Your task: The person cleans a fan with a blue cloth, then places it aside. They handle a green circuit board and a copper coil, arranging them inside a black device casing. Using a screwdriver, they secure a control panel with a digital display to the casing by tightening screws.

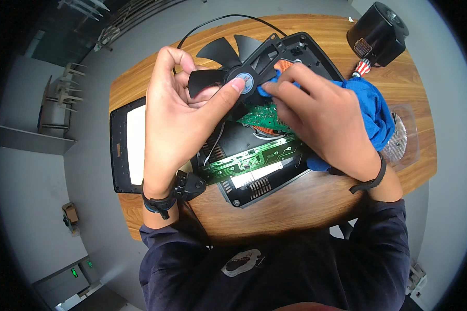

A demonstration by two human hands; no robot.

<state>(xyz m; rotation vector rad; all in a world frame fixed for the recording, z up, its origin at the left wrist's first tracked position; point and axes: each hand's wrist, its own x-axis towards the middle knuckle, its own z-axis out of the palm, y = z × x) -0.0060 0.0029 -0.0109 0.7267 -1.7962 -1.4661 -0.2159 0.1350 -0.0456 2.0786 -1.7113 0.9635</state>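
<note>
My left hand (179,103) grips a black cooling fan (220,54), its thumb on the blue-labelled hub and its fingers behind the blades. Pinched in my right hand (321,114) is part of a blue cloth (373,111), which touches the fan close to the hub; the rest hangs past the wrist to the right. Below both hands lies an opened black appliance housing (321,54). Inside it are a green circuit board (264,116), a long narrow green board (251,161) nearer me and loose white wires. Copper-coloured windings show partly behind my right hand.
On the wooden table (275,215), a black-framed panel (120,150) lies left. At the far right stands a black cylindrical device (377,33), with a red-and-white striped object (362,67) beside it. A clear plastic piece (407,135) lies right. A black cable (218,19) arcs behind the fan.
</note>
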